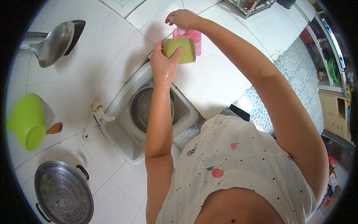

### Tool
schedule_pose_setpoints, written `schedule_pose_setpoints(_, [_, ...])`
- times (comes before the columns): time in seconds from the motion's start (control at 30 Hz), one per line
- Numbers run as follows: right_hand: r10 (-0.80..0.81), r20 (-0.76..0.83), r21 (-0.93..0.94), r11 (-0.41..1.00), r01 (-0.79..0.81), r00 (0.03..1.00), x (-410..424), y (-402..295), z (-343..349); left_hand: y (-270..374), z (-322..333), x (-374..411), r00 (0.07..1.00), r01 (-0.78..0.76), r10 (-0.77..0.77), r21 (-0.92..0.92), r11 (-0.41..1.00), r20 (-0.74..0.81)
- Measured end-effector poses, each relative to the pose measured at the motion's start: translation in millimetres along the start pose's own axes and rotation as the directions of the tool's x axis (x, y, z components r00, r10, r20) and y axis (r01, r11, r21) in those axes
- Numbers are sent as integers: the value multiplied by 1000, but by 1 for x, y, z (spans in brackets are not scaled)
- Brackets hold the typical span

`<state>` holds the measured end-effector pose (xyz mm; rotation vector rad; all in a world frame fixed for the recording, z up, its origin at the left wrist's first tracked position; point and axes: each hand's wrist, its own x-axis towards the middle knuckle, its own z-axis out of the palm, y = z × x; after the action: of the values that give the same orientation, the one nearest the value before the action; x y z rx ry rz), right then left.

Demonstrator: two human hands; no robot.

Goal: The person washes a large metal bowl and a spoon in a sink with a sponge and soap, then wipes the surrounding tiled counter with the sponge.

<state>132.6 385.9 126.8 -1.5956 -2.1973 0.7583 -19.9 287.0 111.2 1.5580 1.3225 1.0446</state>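
Note:
My left hand (165, 65) is wet and grips a yellow-green sponge (179, 50), thumb on its face. Just behind the sponge, on the white counter, stands a pink plastic bottle (198, 42), partly hidden by the sponge. My right hand (183, 19) is over the bottle's light pink top, with fingers bent; whether they close on it is hard to see. Below my left forearm lies a grey sink (123, 140). A round dark metal pot (141, 109) with some liquid sits in it, partly covered by the forearm.
A white tap (105, 116) is at the sink's left. A perforated steamer pan (64, 193) with black handles lies lower left. A green plastic container (30, 121), a wooden utensil (54, 128) and a metal ladle (57, 43) are along the tiled wall. A metal rack (247, 8) stands at the far top.

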Motion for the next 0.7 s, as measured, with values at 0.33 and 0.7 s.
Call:
schedule_pose_setpoints(0.33, [49,56,90,994,-54,997,0,-2,-1,4,7,17,996,-17,-16,374,927,87])
schedule_pose_setpoints(0.7, [91,-22,-129,987,-93,996,1,-3,7,21,9,16,994,-39,-9,440,897,107])
